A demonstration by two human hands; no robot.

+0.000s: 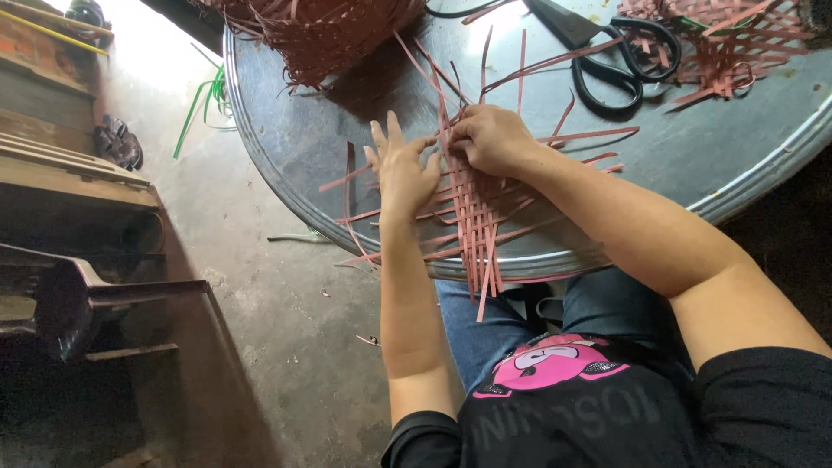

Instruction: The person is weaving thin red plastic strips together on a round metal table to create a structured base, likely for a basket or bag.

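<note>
Round grey metal tabletop (719,165) over bare concrete floor (260,286). Item: woven mat (477,212) of flat reddish-brown strips, partly plaited, loose ends fanning past the near edge. Left hand (401,169) pressed flat on the weave, fingers spread; right hand (492,137) pinching a strip, fingers curled. Black scissors (620,61) near far edge; strip bundle (325,35) at far left edge.

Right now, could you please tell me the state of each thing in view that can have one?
Woven strip mat: partly woven, loose ends sticking out, lying flat on the round metal table.
Left hand: flat, pressing on the mat.
Right hand: fingers curled, pinching a strip.
Black scissors: closed, lying flat.
</note>
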